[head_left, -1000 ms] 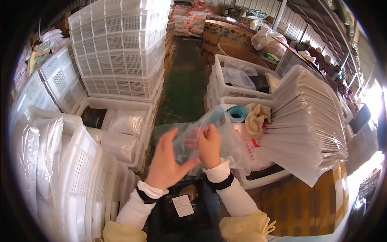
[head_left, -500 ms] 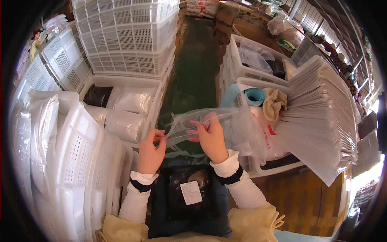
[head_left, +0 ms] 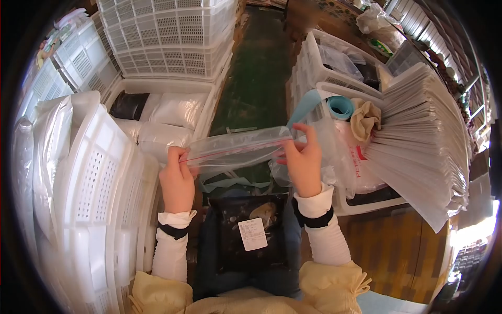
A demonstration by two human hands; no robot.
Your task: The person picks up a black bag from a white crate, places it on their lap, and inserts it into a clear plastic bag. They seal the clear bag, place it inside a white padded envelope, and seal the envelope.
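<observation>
A clear zip-top bag [head_left: 235, 149] was held stretched almost level between the two hands, above the person's lap and in front of the chest, its right end slightly higher than its left. A thin red line ran along the bag's length. The left hand [head_left: 178, 180] gripped the bag's left end: its fingers [head_left: 177, 155] were closed together on the plastic, with the bag's edge emerging just above the knuckles. The right hand [head_left: 303, 159] gripped the right end, with the fingers [head_left: 307, 132] pinched on the upper corner, so that the bag's body spanned the gap between the two hands. Below the bag, a dark packet [head_left: 251, 238] bearing a white label [head_left: 252, 234] lay on the lap, between the forearms. Loose clear plastic film [head_left: 334, 157] hung just beside the right hand. Further right stood a fanned stack of flat white pouches [head_left: 418, 141], with a blue roll [head_left: 340, 107] and a beige cloth [head_left: 366, 119] near its inner edge. To the left, white perforated crates [head_left: 99, 172] leaned near the left hand; behind them an open crate [head_left: 209, 112] held white filled bags [head_left: 178, 110]. A tall stack of crates [head_left: 167, 36] stood beyond, beside a green floor [head_left: 256, 78].
</observation>
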